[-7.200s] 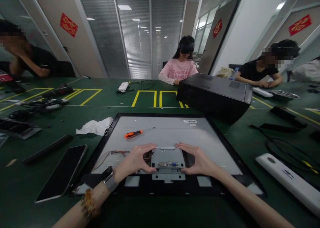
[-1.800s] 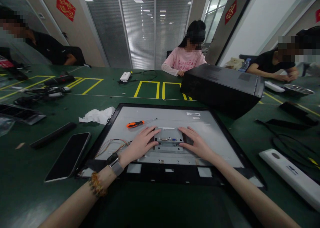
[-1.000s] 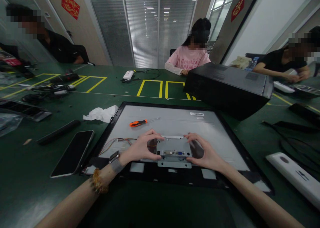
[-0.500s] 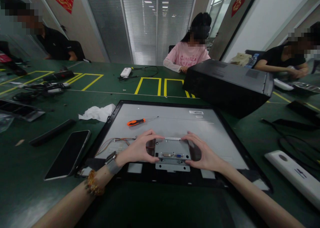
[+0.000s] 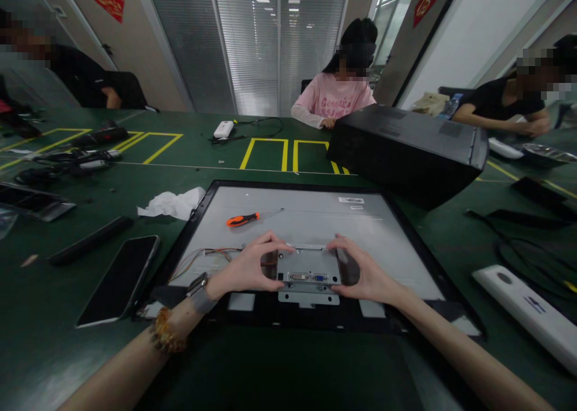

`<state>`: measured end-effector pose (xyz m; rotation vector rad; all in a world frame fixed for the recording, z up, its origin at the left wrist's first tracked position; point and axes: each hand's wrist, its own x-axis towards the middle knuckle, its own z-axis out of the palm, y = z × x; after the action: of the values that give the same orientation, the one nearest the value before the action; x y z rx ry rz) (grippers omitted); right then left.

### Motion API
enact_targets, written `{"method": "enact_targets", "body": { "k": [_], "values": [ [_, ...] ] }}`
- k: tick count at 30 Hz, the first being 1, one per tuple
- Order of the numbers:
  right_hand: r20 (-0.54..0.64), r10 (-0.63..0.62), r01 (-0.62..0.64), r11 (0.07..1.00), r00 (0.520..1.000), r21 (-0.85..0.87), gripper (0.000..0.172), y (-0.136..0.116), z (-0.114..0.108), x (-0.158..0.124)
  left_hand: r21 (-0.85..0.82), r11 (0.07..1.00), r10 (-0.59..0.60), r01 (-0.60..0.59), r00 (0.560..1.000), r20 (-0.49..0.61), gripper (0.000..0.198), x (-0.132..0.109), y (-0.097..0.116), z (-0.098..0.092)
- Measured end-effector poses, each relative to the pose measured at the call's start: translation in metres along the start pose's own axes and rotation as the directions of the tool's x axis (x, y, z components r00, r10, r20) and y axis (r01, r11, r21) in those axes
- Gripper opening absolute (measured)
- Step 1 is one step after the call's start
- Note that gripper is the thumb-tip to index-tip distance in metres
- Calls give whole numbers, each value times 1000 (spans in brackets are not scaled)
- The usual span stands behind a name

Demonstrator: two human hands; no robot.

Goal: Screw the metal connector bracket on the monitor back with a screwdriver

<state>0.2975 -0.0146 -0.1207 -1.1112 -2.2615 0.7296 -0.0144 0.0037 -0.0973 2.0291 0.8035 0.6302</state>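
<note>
two hands grip box (image 5: 309, 262) by its ends: left hand (image 5: 247, 271), right hand (image 5: 360, 274), fingers closed on it. box sits low-centre on panel (image 5: 315, 219), ports (image 5: 308, 276) toward wearer. likely best: even pressure, no twisting, mind wires (image 5: 202, 256) at left.

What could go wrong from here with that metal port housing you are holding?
The metal port housing is held at its ends by the left hand and right hand; a slip could drop it onto the monitor panel.
The thin coloured wires run toward it beside the left hand; pulling it away might strain them.
The loose screwdriver on the panel could scratch it.
</note>
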Motion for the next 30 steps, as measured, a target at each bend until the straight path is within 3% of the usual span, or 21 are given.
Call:
{"method": "enact_targets", "body": {
  "k": [8, 22, 30],
  "values": [
    [11, -14, 14, 1000, 1000, -6, 61, -2, 0, 2, 35, 998, 44, -43, 999, -5, 58, 1, 3, -1],
    [27, -41, 41, 999, 999, -8, 60, -5, -1, 4, 42, 999, -8, 6, 998, 56, 55, -1, 0, -1],
    [53, 6, -6, 1000, 999, -16, 63, -6, -1, 3, 241, 968, 64, -67, 998, 19, 64, -4, -1, 2]
  ]
}}
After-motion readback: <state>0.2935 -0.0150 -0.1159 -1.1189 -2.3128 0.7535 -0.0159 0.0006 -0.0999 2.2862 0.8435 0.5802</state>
